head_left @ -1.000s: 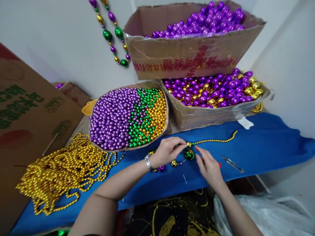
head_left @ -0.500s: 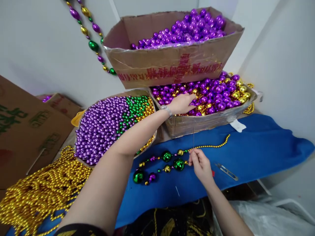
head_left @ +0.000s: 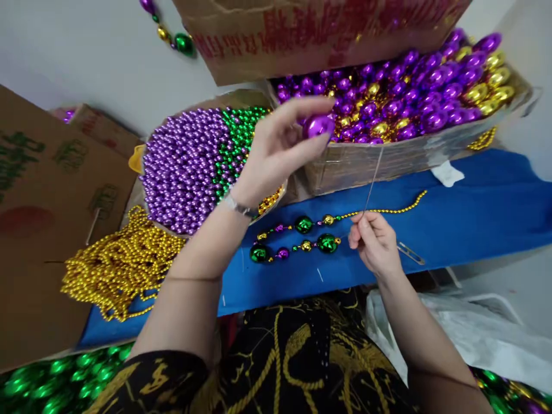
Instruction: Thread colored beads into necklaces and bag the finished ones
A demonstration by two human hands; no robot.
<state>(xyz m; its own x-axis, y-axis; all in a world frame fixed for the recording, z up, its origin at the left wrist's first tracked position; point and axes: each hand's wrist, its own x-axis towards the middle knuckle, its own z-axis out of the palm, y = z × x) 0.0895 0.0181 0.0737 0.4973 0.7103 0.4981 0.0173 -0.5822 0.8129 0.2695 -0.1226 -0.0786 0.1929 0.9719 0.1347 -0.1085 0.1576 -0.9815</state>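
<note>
My left hand (head_left: 280, 141) pinches a shiny purple bead (head_left: 318, 126) between thumb and fingers, in the air at the front left of the box of large beads. My right hand (head_left: 375, 241) is closed on a long thin needle (head_left: 374, 179) that points up. A partly strung necklace of green, gold and purple beads (head_left: 304, 224) lies in a loop on the blue cloth (head_left: 293, 282), left of my right hand. From near my right fingertips a strand of small gold beads (head_left: 401, 211) runs off to the right.
A box of purple and gold beads (head_left: 414, 137) stands behind, with another cardboard box (head_left: 319, 43) above it. At left are a container of small purple and green beads (head_left: 185, 167) and piled gold bead strands (head_left: 125, 264). A safety pin (head_left: 410, 253) lies at right.
My left hand has come out of the bead box, moving left and toward me with a purple bead. My right hand still holds the needle. The view has tilted down.
</note>
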